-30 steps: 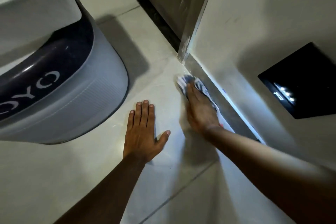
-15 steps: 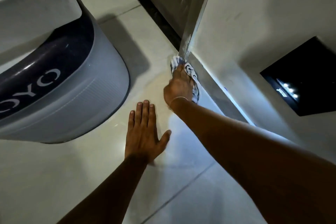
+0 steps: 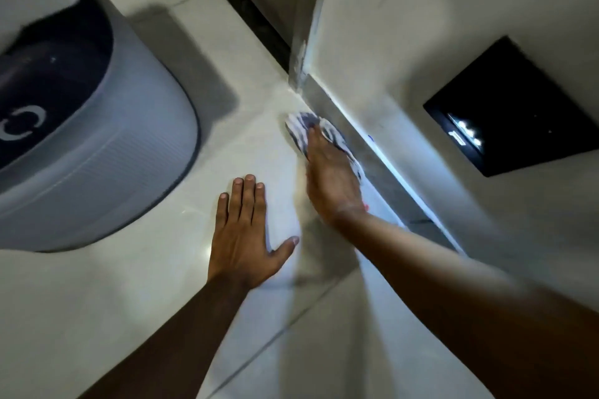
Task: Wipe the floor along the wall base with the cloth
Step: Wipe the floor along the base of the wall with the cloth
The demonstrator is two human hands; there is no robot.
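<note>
A white cloth with dark blue pattern [image 3: 299, 125] lies flat on the pale tiled floor [image 3: 252, 146], right against the grey wall base [image 3: 366, 152]. My right hand [image 3: 330, 175] presses down on the cloth with fingers stretched out; most of the cloth is hidden under it, and the hand is motion-blurred. My left hand [image 3: 244, 233] rests flat on the floor to the left of it, fingers spread, holding nothing.
A large grey and dark blue rounded appliance [image 3: 97, 152] stands on the floor at the left. The wall corner [image 3: 299, 68] sits just beyond the cloth. A black panel with small lights [image 3: 509, 104] is set in the wall [image 3: 421, 26] at the right.
My right hand and the cloth have slid back from the wall corner toward me along the wall base, after reaching the corner half a second ago. The left hand stayed planted.
</note>
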